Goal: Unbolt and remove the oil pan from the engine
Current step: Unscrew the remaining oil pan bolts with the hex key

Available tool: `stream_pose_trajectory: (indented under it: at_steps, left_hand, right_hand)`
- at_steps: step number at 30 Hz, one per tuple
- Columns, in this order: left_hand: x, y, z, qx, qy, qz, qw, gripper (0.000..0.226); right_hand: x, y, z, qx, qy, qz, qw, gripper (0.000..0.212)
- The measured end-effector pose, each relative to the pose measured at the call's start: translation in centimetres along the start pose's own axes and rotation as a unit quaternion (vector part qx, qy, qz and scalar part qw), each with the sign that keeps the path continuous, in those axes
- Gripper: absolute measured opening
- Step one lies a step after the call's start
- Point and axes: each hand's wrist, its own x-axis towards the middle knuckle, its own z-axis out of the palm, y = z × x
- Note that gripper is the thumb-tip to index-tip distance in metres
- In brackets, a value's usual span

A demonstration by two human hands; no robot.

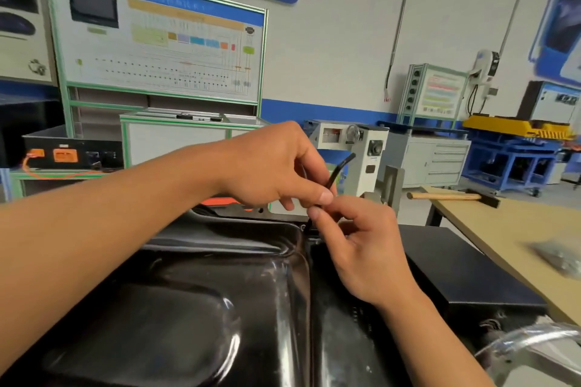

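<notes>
Workshop boards (157, 50) behind, oil pan (188, 308) below, my left hand (276, 166) and right hand (361, 248) both pinching a hex key (338, 171) at the pan's far edge

Oil pan (176, 308): glossy black is being shown, streaked with white glare.
Hex key (341, 166): plain black is being shown.
Bench (503, 229): pale tan is being displayed.
Hammer (446, 197): a light wooden handle and a black head are being shown.
Wall (330, 56): white is being carried above a blue band.
Training board (157, 50): white is being framed in green.
Cart (515, 163): blue is being topped with yellow.
</notes>
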Motion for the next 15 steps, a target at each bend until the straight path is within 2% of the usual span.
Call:
stream_pose_trajectory:
  at_steps: [3, 7, 12, 15]
  left_hand:
    - [-0.44, -0.02, 0.40, -0.008, 0.018, 0.015, 1.000, 0.017]
    - [-0.50, 0.04, 0.60, 0.025, 0.048, 0.018, 0.998, 0.004]
    - [-0.89, 0.24, 0.50, 0.027, 0.038, 0.025, 0.999, 0.022]
    - [-1.00, -0.18, 0.45, -0.007, 0.033, 0.012, 0.999, 0.016]
  right_hand:
    - [-0.07, -0.13, 0.14, -0.001, 0.003, -0.006, 1.000, 0.018]
    - [-0.05, -0.15, 0.02, 0.002, 0.015, -0.015, 1.000, 0.016]
    - [0.00, -0.06, 0.15, 0.004, -0.016, -0.015, 1.000, 0.013]
    - [0.07, -0.08, 0.27, 0.010, -0.031, -0.015, 0.999, 0.019]
